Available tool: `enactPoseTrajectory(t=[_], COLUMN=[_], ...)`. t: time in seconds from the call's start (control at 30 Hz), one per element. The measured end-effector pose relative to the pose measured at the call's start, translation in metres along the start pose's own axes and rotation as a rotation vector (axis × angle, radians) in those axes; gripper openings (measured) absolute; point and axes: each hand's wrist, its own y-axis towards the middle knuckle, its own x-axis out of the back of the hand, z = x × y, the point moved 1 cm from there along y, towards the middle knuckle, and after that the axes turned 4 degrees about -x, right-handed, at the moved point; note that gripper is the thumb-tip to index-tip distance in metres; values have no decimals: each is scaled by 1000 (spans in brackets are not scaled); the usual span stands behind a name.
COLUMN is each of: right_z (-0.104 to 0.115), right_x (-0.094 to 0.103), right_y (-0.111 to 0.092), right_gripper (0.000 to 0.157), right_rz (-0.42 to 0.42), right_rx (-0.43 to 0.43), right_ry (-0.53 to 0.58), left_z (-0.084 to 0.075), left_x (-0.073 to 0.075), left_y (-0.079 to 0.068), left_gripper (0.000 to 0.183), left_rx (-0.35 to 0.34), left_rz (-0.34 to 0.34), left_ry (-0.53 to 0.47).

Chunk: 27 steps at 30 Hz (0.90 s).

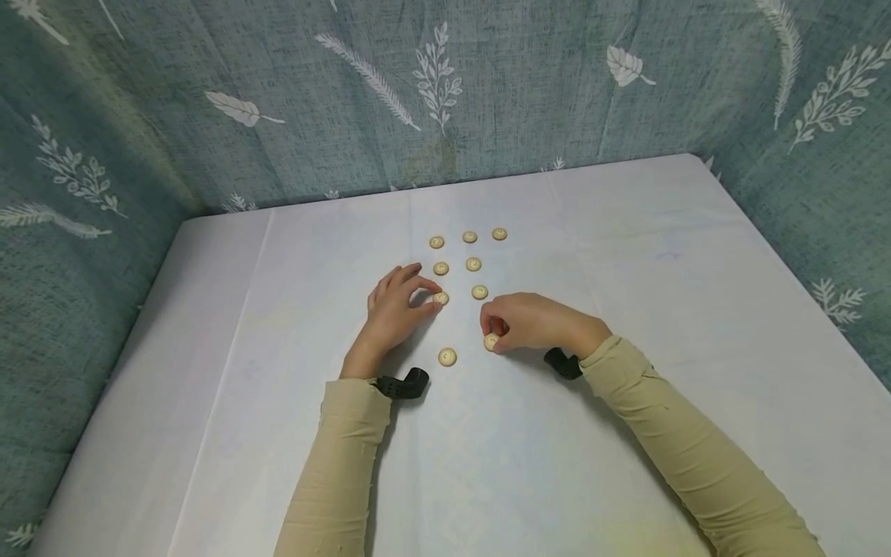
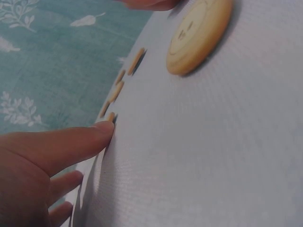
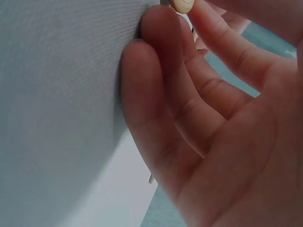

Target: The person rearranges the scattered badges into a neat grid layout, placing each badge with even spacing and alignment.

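Note:
Round beige buttons with small holes lie on a pale tabletop. My left hand [image 1: 397,313] has its thumb and index finger on either side of one button [image 1: 442,298], pinching it at the tabletop. To the right, my right hand [image 1: 532,321] pinches another button [image 1: 491,342] between thumb and fingers; its edge [image 3: 183,4] shows at the top of the right wrist view. A loose button [image 1: 448,357] lies between the hands, nearer to me, and looms large in the left wrist view. Just above the right hand lies one more button [image 1: 479,292].
Beyond the hands, more buttons lie in rough rows: a far row including one button [image 1: 469,237], and a pair with one button [image 1: 473,264]. Leaf-patterned green cloth [image 1: 487,93] surrounds the white table [image 1: 230,433] at the back and sides. Black wrist cameras [image 1: 411,384] sit under both wrists.

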Motion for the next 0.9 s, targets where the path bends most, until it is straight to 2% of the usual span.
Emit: enactPoseTrajectory(t=[0.23,0.53,0.9], right_z=[1,5,5], right_x=[0,-1,-3], right_y=[0,-2,0], right_gripper=[15,11,14], right_rz=[45,61,60], right_rx=[-24,76,75], right_ry=[12,5,4], left_z=[-2,-1,-1], left_x=[2,2,2], left_y=[0,0,0], left_gripper=[22,23,22], left_rx=[2,10,-1], left_rz=[4,7,2], left_ry=[4,11,1])
